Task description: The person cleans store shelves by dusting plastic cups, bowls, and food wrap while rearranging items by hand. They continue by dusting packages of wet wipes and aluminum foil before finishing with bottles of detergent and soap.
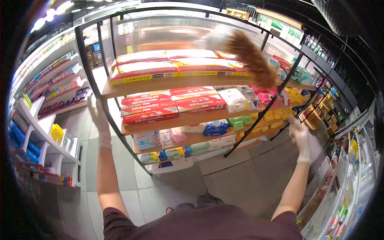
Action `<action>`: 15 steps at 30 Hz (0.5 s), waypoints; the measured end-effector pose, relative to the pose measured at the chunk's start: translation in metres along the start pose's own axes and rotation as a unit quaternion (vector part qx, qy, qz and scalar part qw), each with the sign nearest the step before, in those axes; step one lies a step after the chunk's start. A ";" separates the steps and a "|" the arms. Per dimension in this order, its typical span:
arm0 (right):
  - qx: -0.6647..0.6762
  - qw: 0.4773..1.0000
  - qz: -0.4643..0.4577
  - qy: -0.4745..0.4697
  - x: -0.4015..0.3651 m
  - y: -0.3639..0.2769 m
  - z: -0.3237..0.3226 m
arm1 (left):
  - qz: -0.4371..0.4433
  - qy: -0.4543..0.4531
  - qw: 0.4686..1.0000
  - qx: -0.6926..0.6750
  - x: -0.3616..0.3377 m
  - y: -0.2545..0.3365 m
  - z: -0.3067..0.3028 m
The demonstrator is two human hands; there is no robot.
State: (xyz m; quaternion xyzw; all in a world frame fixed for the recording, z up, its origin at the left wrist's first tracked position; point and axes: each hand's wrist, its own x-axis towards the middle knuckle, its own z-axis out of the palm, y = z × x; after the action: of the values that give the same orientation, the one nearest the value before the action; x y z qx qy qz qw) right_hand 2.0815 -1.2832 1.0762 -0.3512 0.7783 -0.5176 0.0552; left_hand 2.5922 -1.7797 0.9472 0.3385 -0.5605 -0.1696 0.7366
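My left hand (98, 116), in a white glove, is up at the left end of the shelf rack, beside its black post (107, 114). Its fingers look stretched out, and I see nothing in them. On the right, my gloved right hand (299, 136) is closed, in line with a brown fluffy duster (254, 60); the handle between them is hard to make out. The duster is blurred and slants across the upper shelf (192, 82), in front of red and yellow boxes (146, 74). Red foil boxes (150, 114) stand one shelf lower.
White wall shelves (48, 120) with packaged goods run along the left. Packs of wipes (216, 128) fill the lower shelves of the rack. Another goods display (340, 188) is close on my right. Grey floor tiles (180, 188) lie in front of me.
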 end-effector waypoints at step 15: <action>-0.195 0.934 -0.282 -0.097 -0.002 -0.124 0.167 | -0.006 0.021 1.000 0.019 0.029 -0.017 0.029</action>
State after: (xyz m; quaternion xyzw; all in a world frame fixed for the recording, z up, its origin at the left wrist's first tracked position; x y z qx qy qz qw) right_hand 2.2186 -1.4376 1.1039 -0.6086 0.7236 -0.3136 -0.0875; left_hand 2.5760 -1.8185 0.9603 0.3593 -0.5462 -0.1562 0.7404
